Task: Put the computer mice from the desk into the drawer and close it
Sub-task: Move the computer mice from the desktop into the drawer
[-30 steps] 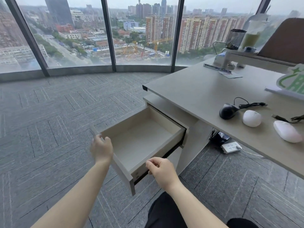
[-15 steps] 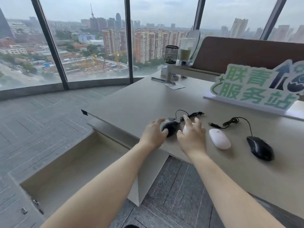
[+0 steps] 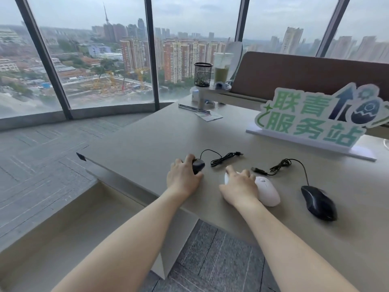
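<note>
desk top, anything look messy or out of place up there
Nothing is spilled or broken. The loose cables stand out: one black cord lies bunched beyond the left hand, another trails from the black mouse. Papers sit askew near the far edge. The right hand covers a white mouse.

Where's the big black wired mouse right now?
In the head view, the big black mouse lies untouched at the right of the desk, beside the long white mouse, with the right hand further left.
</note>
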`<state>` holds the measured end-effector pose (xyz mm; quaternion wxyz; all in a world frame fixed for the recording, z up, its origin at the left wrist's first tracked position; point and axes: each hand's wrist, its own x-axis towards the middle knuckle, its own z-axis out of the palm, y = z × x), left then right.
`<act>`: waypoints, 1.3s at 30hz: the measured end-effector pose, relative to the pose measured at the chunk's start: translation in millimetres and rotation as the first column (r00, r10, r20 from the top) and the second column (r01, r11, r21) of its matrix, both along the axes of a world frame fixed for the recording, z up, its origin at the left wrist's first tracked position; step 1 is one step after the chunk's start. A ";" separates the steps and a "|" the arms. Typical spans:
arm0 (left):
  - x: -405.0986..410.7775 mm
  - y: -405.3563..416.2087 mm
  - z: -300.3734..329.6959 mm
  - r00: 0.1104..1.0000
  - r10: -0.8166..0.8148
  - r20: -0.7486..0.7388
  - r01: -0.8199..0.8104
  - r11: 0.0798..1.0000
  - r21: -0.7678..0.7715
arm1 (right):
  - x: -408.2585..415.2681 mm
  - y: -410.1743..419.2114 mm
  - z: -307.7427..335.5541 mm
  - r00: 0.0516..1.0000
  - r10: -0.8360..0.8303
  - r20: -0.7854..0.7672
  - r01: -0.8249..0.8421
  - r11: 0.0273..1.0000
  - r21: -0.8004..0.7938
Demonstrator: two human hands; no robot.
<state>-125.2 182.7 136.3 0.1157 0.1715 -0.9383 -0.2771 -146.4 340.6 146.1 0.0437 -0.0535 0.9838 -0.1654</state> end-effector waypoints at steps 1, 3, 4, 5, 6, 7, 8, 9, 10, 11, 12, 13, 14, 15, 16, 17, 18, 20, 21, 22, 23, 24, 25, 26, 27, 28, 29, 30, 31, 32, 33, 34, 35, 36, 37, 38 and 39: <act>6.4 -5.7 3.4 0.999 0.016 -0.039 -0.014 0.999 0.042 | 1.2 -0.7 0.1 1.000 -0.011 -0.001 0.011 1.000 -0.024; 21.2 -21.2 14.3 0.990 0.051 -0.133 -0.037 0.994 0.105 | 5.8 -6.1 3.3 0.999 -0.016 -0.040 0.013 0.997 -0.080; 29.5 -30.6 21.7 0.980 0.067 -0.187 -0.043 0.990 0.132 | 9.4 -11.5 6.8 0.997 -0.006 -0.074 -0.003 0.993 -0.122; 37.8 -41.5 30.1 0.967 0.082 -0.242 -0.046 0.987 0.152 | 13.9 -18.4 11.5 0.994 0.011 -0.108 -0.030 0.984 -0.177; 46.9 -53.1 38.9 0.952 0.098 -0.289 -0.052 0.986 0.161 | 19.8 -26.8 16.9 0.990 0.036 -0.135 -0.067 0.969 -0.237; 56.4 -65.4 48.1 0.938 0.117 -0.325 -0.067 0.985 0.161 | 26.3 -36.6 23.0 0.985 0.065 -0.159 -0.111 0.949 -0.295; 66.5 -77.9 57.3 0.924 0.141 -0.357 -0.090 0.984 0.157 | 33.6 -47.1 29.8 0.978 0.098 -0.182 -0.157 0.925 -0.346; 77.5 -90.9 65.7 0.907 0.172 -0.385 -0.119 0.980 0.157 | 41.4 -58.8 36.1 0.970 0.131 -0.206 -0.204 0.899 -0.389; 88.5 -103.6 73.4 0.887 0.207 -0.413 -0.152 0.975 0.162 | 49.3 -70.7 42.0 0.959 0.162 -0.232 -0.249 0.873 -0.420; 99.9 -116.2 79.5 0.866 0.244 -0.437 -0.188 0.968 0.169 | 57.6 -83.0 46.9 0.946 0.192 -0.260 -0.294 0.847 -0.443; 112.1 -129.3 83.5 0.846 0.280 -0.453 -0.222 0.959 0.178 | 66.5 -96.3 50.8 0.933 0.225 -0.283 -0.337 0.821 -0.461; 124.7 -141.8 85.0 0.831 0.311 -0.461 -0.252 0.950 0.186 | 75.6 -110.0 53.1 0.918 0.258 -0.300 -0.378 0.793 -0.477; 137.1 -153.6 83.8 0.821 0.337 -0.461 -0.280 0.941 0.190 | 85.0 -123.5 53.4 0.905 0.292 -0.309 -0.415 0.766 -0.491; 149.4 -164.9 79.6 0.814 0.362 -0.454 -0.307 0.932 0.193 | 94.5 -136.7 51.6 0.891 0.327 -0.314 -0.449 0.740 -0.501; 160.9 -175.1 73.3 0.809 0.388 -0.442 -0.333 0.921 0.200 | 103.5 -149.9 47.7 0.877 0.363 -0.314 -0.479 0.716 -0.508; 172.0 -184.5 64.6 0.805 0.414 -0.425 -0.358 0.910 0.208 | 111.9 -162.5 41.8 0.864 0.400 -0.306 -0.503 0.695 -0.514; 181.9 -192.9 53.6 0.803 0.437 -0.405 -0.380 0.899 0.215 | 119.3 -174.9 33.9 0.853 0.433 -0.291 -0.521 0.678 -0.519; 198.8 -207.8 25.5 0.808 0.475 -0.348 -0.420 0.880 0.224 | 130.7 -198.7 13.9 0.836 0.492 -0.245 -0.541 0.661 -0.520; 205.7 -214.3 9.0 0.813 0.492 -0.312 -0.440 0.869 0.225 | 134.3 -209.4 2.1 0.829 0.518 -0.211 -0.545 0.661 -0.516; 211.6 -220.1 -8.0 0.817 0.507 -0.274 -0.458 0.860 0.226 | 136.8 -219.7 -9.6 0.823 0.541 -0.173 -0.546 0.668 -0.506; 216.8 -224.9 -25.8 0.822 0.522 -0.228 -0.474 0.849 0.234 | 137.7 -229.6 -22.6 0.821 0.557 -0.124 -0.539 0.685 -0.490; 220.7 -228.8 -43.6 0.826 0.536 -0.176 -0.490 0.836 0.247 | 137.7 -238.4 -35.3 0.822 0.565 -0.070 -0.528 0.709 -0.469; 223.4 -232.1 -61.4 0.825 0.553 -0.114 -0.511 0.817 0.267 | 136.3 -247.1 -48.6 0.824 0.566 -0.009 -0.511 0.736 -0.445; 224.6 -235.0 -78.5 0.821 0.569 -0.045 -0.534 0.794 0.289 | 134.3 -255.3 -62.1 0.825 0.562 0.055 -0.493 0.765 -0.415; 224.6 -237.5 -94.9 0.815 0.579 0.026 -0.557 0.771 0.309 | 131.4 -262.7 -75.2 0.826 0.551 0.117 -0.479 0.796 -0.370; 222.8 -239.7 -110.0 0.808 0.582 0.093 -0.578 0.751 0.318 | 127.8 -270.0 -87.9 0.825 0.539 0.169 -0.475 0.825 -0.307; 220.0 -241.9 -124.1 0.799 0.580 0.157 -0.597 0.738 0.315 | 123.7 -276.8 -99.7 0.822 0.529 0.210 -0.483 0.844 -0.234; 216.1 -243.7 -136.9 0.790 0.574 0.213 -0.612 0.730 0.304 | 119.3 -283.1 -110.9 0.818 0.521 0.244 -0.494 0.854 -0.166; 211.7 -245.3 -148.3 0.784 0.563 0.263 -0.621 0.727 0.293 | 114.9 -288.5 -120.6 0.814 0.512 0.273 -0.503 0.858 -0.109; 207.1 -246.2 -158.2 0.777 0.548 0.309 -0.625 0.728 0.281 | 110.6 -293.3 -128.9 0.812 0.503 0.297 -0.511 0.858 -0.058; 203.0 -246.4 -166.8 0.768 0.535 0.352 -0.631 0.729 0.267 | 106.3 -297.4 -137.4 0.809 0.495 0.318 -0.520 0.854 -0.005; 199.6 -246.1 -174.0 0.754 0.530 0.388 -0.639 0.729 0.245 | 102.8 -300.7 -144.2 0.806 0.488 0.334 -0.532 0.845 0.048; 196.9 -245.6 -179.7 0.738 0.533 0.414 -0.648 0.730 0.215 | 99.6 -304.0 -150.7 0.803 0.483 0.350 -0.544 0.833 0.099; 194.2 -245.1 -184.4 0.724 0.540 0.429 -0.654 0.735 0.180 | 97.1 -307.1 -156.4 0.800 0.479 0.361 -0.555 0.819 0.144; 191.8 -244.5 -188.5 0.715 0.548 0.434 -0.655 0.742 0.142 | 95.4 -310.2 -161.3 0.799 0.477 0.368 -0.564 0.806 0.181; 188.8 -243.8 -191.6 0.711 0.555 0.432 -0.650 0.752 0.104 | 94.8 -313.0 -165.7 0.797 0.477 0.371 -0.572 0.792 0.211; 185.9 -243.1 -194.3 0.710 0.559 0.428 -0.642 0.763 0.068 | 94.9 -315.5 -169.8 0.793 0.480 0.375 -0.581 0.780 0.230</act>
